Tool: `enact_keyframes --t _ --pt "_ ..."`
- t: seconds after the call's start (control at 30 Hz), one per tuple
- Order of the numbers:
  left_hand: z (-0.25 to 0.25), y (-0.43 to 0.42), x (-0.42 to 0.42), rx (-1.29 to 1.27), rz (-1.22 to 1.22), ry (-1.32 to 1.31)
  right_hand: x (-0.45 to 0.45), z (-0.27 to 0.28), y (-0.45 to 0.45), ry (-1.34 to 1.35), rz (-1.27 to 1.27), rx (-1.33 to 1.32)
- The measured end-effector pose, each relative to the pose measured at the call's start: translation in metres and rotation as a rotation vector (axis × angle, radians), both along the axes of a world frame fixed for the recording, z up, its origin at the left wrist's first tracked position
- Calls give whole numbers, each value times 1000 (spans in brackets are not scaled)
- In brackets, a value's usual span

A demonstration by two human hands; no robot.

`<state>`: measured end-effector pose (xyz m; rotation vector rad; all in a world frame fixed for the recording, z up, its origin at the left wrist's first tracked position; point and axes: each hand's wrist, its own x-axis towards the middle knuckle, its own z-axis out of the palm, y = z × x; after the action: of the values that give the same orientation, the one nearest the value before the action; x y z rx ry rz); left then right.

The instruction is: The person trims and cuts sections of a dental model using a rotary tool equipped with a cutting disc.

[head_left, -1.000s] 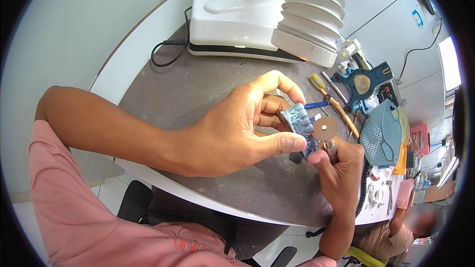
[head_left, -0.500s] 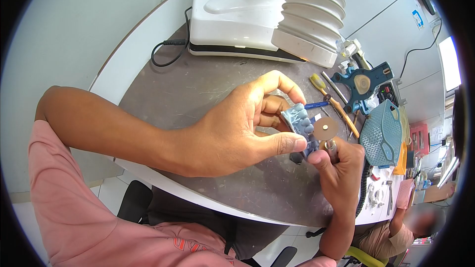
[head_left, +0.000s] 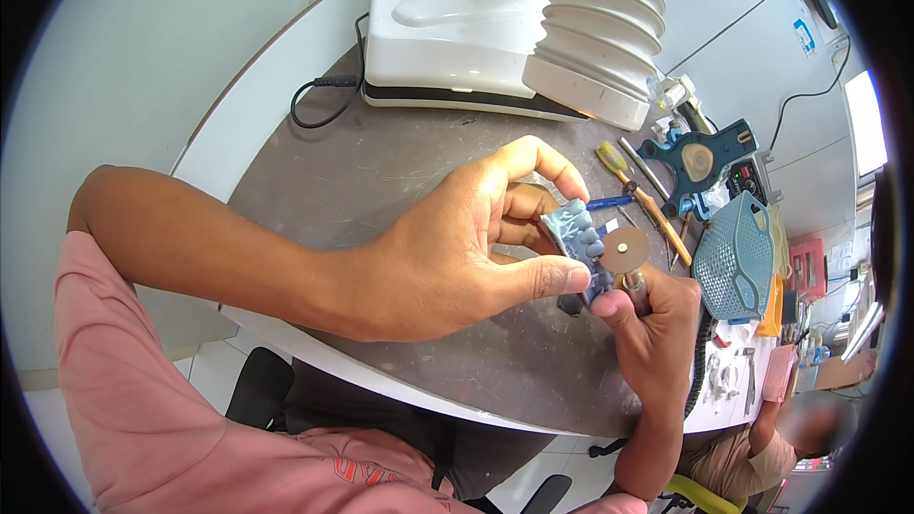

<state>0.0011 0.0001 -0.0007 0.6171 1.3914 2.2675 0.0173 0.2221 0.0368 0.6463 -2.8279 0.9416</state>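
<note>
My left hand [head_left: 457, 247] grips a blue-grey dental model [head_left: 574, 233] between thumb and fingers, its row of teeth turned to the right. In my right hand [head_left: 657, 324] is a rotary handpiece [head_left: 636, 291], its metal nose showing above the curled fingers. A thin brown cutting disc [head_left: 625, 249] with a pale centre is mounted on its tip. The disc stands close beside the teeth of the model; whether it touches them I cannot tell. My right thumb rests at the model's lower end. Most of the handpiece body is hidden by my fingers.
A white extractor unit [head_left: 447, 29] with a ribbed hose [head_left: 605, 19] stands at the back. To the right lie a brush [head_left: 611, 158], a wooden-handled tool [head_left: 664, 221], a blue articulator [head_left: 700, 162] and a blue basket [head_left: 733, 257]. Another person [head_left: 752, 447] sits at the far right.
The cutting disc has tilted and shifted very slightly with the handpiece. My left hand and the dental model have barely moved.
</note>
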Motion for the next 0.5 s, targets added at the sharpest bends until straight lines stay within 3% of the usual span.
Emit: enact_keyframes --t 0.5 --pt "-2 1 -2 59 1 62 1 -1 2 78 -78 -14"
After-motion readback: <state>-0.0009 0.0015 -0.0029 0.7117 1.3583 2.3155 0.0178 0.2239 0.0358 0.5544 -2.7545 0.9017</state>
